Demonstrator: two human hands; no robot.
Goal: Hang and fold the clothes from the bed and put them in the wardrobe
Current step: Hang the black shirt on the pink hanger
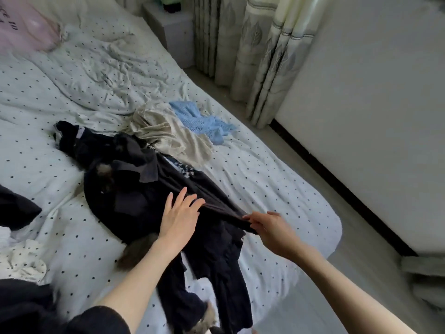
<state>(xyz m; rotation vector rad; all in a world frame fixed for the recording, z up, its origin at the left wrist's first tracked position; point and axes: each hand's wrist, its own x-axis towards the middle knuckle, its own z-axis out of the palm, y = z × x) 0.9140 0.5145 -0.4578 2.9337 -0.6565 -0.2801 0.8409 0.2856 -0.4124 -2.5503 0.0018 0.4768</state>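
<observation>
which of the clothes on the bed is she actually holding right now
The dark garment nearest her: the right hand pinches its edge and the left hand lies on it. The beige and light blue pieces lie untouched.

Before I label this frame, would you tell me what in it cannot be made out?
All in the head view:
- Wardrobe: out of frame.
- Dark clothes: piled and overlapping, so how many garments is unclear; the lower end is cut off by the bottom edge.
- Right hand: pinches a dark fold, its fingertips motion-blurred.
- Pink pillow: its lettering is cut off by the left edge.
- Green object on the nightstand: blurred, cropped at the top.
</observation>
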